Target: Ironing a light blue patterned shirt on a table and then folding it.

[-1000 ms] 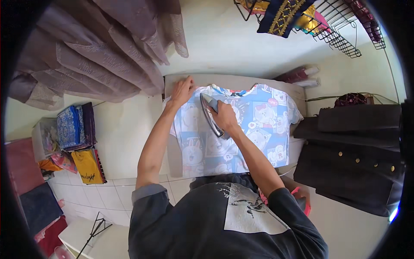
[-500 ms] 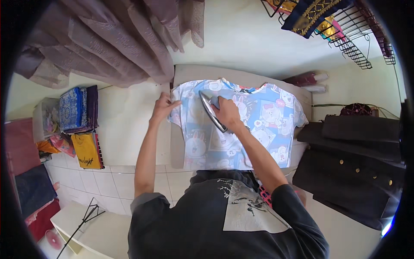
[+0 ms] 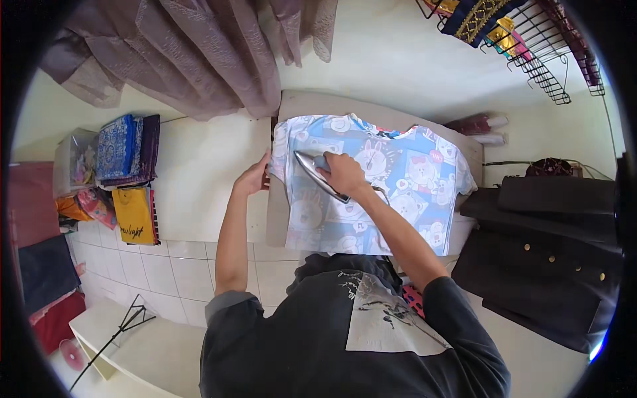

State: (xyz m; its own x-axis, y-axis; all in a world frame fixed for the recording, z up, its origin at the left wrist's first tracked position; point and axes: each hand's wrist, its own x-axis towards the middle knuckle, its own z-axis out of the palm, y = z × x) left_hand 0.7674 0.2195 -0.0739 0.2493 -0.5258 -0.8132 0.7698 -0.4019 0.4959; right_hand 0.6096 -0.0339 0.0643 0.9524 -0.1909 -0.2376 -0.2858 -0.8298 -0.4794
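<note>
A blue and white cartoon-print shirt (image 3: pixel 421 174) lies spread on the padded ironing board (image 3: pixel 312 101), its neckline at the far side. My right hand (image 3: pixel 345 174) is closed round the handle of an iron (image 3: pixel 315 171). The iron's soleplate rests on the left part of the shirt, its tip pointing far left. At the board's left edge, my left hand (image 3: pixel 253 178) is beside the shirt's left sleeve (image 3: pixel 280 151). Its fingers look stretched out along that edge, holding nothing I can see; their tips are partly hidden.
A pale tabletop (image 3: pixel 206 179) adjoins the board on the left, with folded blue cloths (image 3: pixel 118 149) and a yellow cloth (image 3: pixel 135 211) beyond. Mauve curtains (image 3: pixel 179 53) hang at far left. Dark garments (image 3: pixel 537 252) lie on the right; a black wire rack (image 3: pixel 541 46) hangs above.
The iron in my right hand has slid left and slightly nearer over the shirt. My left hand has come off the sleeve's top and dropped to the board's left edge.
</note>
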